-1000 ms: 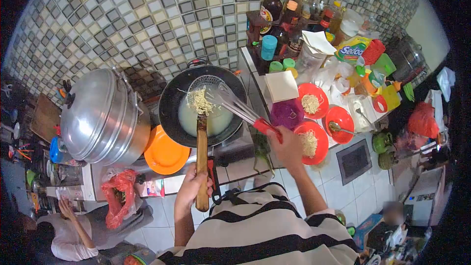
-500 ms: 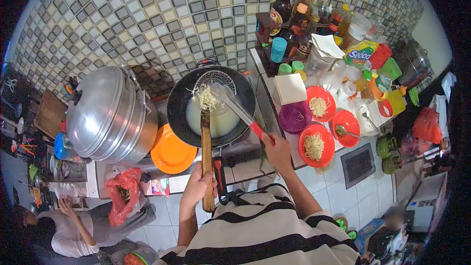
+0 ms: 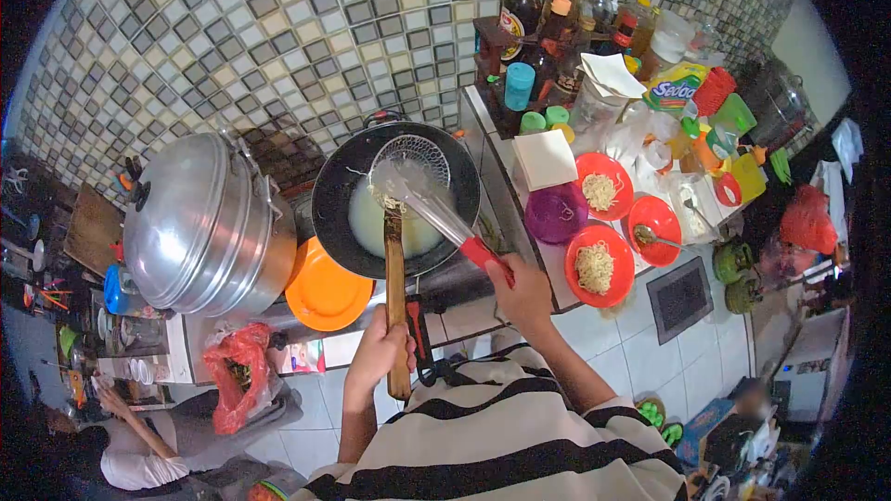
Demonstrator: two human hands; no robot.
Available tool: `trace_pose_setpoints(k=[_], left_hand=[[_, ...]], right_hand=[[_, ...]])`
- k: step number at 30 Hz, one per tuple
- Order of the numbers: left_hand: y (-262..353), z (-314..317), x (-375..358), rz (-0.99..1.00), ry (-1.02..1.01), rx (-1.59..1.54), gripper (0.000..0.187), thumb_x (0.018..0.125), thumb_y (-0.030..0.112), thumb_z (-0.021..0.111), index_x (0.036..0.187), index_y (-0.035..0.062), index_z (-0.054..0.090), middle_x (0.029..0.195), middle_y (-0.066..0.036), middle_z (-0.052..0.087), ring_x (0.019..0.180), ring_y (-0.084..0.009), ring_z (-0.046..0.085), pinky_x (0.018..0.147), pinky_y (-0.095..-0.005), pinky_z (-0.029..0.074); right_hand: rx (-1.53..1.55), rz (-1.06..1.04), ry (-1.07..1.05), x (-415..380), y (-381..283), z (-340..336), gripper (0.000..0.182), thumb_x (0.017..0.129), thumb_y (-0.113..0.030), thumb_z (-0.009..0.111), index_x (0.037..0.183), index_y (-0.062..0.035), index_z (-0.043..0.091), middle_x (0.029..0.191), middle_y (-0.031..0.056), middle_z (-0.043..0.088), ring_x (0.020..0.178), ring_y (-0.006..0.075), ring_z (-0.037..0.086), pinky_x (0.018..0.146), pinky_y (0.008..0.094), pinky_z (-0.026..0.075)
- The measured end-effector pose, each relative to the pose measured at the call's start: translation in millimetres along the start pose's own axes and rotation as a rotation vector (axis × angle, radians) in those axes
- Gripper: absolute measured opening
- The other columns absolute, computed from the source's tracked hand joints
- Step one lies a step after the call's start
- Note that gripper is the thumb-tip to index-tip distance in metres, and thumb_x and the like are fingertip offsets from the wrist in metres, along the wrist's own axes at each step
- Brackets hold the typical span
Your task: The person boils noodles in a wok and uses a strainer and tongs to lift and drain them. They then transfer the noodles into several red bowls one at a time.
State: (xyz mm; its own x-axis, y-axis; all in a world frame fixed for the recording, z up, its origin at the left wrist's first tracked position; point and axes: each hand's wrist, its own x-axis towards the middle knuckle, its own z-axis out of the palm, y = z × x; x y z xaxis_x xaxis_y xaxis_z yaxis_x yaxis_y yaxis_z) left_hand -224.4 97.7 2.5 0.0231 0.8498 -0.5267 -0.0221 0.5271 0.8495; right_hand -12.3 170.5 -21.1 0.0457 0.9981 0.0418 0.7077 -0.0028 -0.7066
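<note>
My left hand is wrapped around the wooden handle of a wire strainer, whose mesh basket lies over a black wok. Cloudy, pale liquid fills the wok's bottom. Closed on the red handle of a pair of tongs is my right hand. The tongs' pale, blurred head reaches into the strainer and hides much of its basket. Some yellowish noodles show at the basket's near-left edge, with a few strands hanging beyond it.
Left of the wok stand a large metal steamer and an orange plate. Red bowls with noodles, another red bowl with a spoon and a purple bowl line the right counter. Bottles stand behind. Another person is at lower left.
The tongs' head has come over the noodles in the strainer, covering most of the clump that showed before. The other person's hand at lower left has shifted slightly.
</note>
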Motion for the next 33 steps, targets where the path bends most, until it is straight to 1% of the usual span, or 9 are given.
trace_pose_setpoints(k=[2, 4, 12, 15, 20, 24, 26, 29, 33], left_hand=[[1.9, 0.6, -0.5, 0.009, -0.004, 0.002, 0.013, 0.085, 0.007, 0.039, 0.097, 0.0049, 0.036, 0.062, -0.007, 0.047, 0.044, -0.0160, 0.049, 0.039, -0.0286, 0.041], [5.4, 1.2, -3.5, -0.019, 0.003, -0.059, 0.012, 0.085, 0.008, 0.039, 0.096, 0.0049, 0.037, 0.062, -0.007, 0.047, 0.044, -0.0158, 0.049, 0.039, -0.0286, 0.041], [-0.9, -4.2, -3.2, -0.023, -0.007, -0.068, 0.013, 0.084, 0.009, 0.039, 0.096, 0.0058, 0.037, 0.062, -0.006, 0.047, 0.044, -0.0150, 0.049, 0.039, -0.0276, 0.040], [-0.4, -3.1, -4.2, -0.010, 0.003, -0.056, 0.013, 0.084, 0.008, 0.039, 0.096, 0.0061, 0.036, 0.063, -0.006, 0.046, 0.044, -0.0150, 0.048, 0.038, -0.0274, 0.040], [0.1, -0.4, -2.7, -0.010, 0.011, -0.057, 0.013, 0.084, 0.008, 0.039, 0.096, 0.0062, 0.036, 0.063, -0.006, 0.046, 0.043, -0.0152, 0.048, 0.039, -0.0276, 0.040], [0.7, 1.7, -1.1, 0.003, 0.010, -0.027, 0.010, 0.085, 0.007, 0.039, 0.094, 0.0062, 0.036, 0.063, -0.006, 0.046, 0.044, -0.0153, 0.048, 0.038, -0.0281, 0.041], [0.1, 5.5, -0.5, -0.001, 0.005, -0.024, 0.009, 0.085, 0.007, 0.038, 0.093, 0.0062, 0.036, 0.063, -0.007, 0.046, 0.044, -0.0152, 0.048, 0.038, -0.0282, 0.041], [-1.6, 11.2, 1.0, 0.024, 0.042, 0.020, 0.010, 0.086, 0.005, 0.038, 0.095, 0.0053, 0.036, 0.063, -0.007, 0.046, 0.044, -0.0154, 0.049, 0.038, -0.0284, 0.042], [-8.7, 15.2, 1.9, 0.048, 0.026, 0.118, 0.014, 0.086, 0.005, 0.038, 0.099, 0.0032, 0.034, 0.063, -0.007, 0.047, 0.044, -0.0158, 0.050, 0.039, -0.0295, 0.044]], right_hand=[[-0.012, -0.060, -0.003, 1.5, 5.6, 9.2, 0.037, 0.083, -0.040, 0.049, 0.080, -0.0038, 0.056, 0.065, 0.0178, 0.058, 0.064, 0.0363, 0.058, 0.058, 0.0447, 0.043], [-0.017, -0.042, 0.012, 1.8, 4.8, 10.5, 0.037, 0.082, -0.040, 0.049, 0.080, -0.0039, 0.056, 0.066, 0.0178, 0.058, 0.063, 0.0365, 0.058, 0.057, 0.0451, 0.043], [-0.057, -0.024, 0.084, 11.7, 22.0, 6.6, 0.037, 0.082, -0.040, 0.049, 0.081, -0.0039, 0.056, 0.067, 0.0183, 0.058, 0.064, 0.0371, 0.058, 0.058, 0.0461, 0.044], [-0.078, 0.020, 0.029, 13.1, 21.4, 2.6, 0.039, 0.082, -0.042, 0.048, 0.082, -0.0040, 0.056, 0.067, 0.0186, 0.059, 0.065, 0.0372, 0.058, 0.058, 0.0456, 0.044], [-0.120, -0.036, -0.017, 13.4, 33.1, 21.6, 0.041, 0.083, -0.045, 0.045, 0.087, -0.0047, 0.054, 0.068, 0.0203, 0.059, 0.064, 0.0379, 0.058, 0.058, 0.0465, 0.045], [-0.180, -0.007, -0.080, -1.9, 18.5, 33.0, 0.042, 0.083, -0.046, 0.044, 0.087, -0.0045, 0.053, 0.068, 0.0207, 0.059, 0.064, 0.0384, 0.058, 0.058, 0.0474, 0.045], [-0.033, 0.018, -0.131, -7.8, 17.7, 43.6, 0.042, 0.083, -0.045, 0.044, 0.087, -0.0039, 0.053, 0.068, 0.0213, 0.059, 0.065, 0.0395, 0.058, 0.059, 0.0482, 0.044], [0.087, 0.050, -0.149, -11.4, 13.6, 53.9, 0.042, 0.083, -0.044, 0.045, 0.086, -0.0036, 0.053, 0.068, 0.0214, 0.058, 0.065, 0.0400, 0.058, 0.059, 0.0480, 0.044], [0.158, 0.025, -0.182, -9.6, 14.8, 64.5, 0.040, 0.082, -0.043, 0.047, 0.084, -0.0027, 0.053, 0.066, 0.0211, 0.057, 0.064, 0.0414, 0.056, 0.059, 0.0477, 0.043]])
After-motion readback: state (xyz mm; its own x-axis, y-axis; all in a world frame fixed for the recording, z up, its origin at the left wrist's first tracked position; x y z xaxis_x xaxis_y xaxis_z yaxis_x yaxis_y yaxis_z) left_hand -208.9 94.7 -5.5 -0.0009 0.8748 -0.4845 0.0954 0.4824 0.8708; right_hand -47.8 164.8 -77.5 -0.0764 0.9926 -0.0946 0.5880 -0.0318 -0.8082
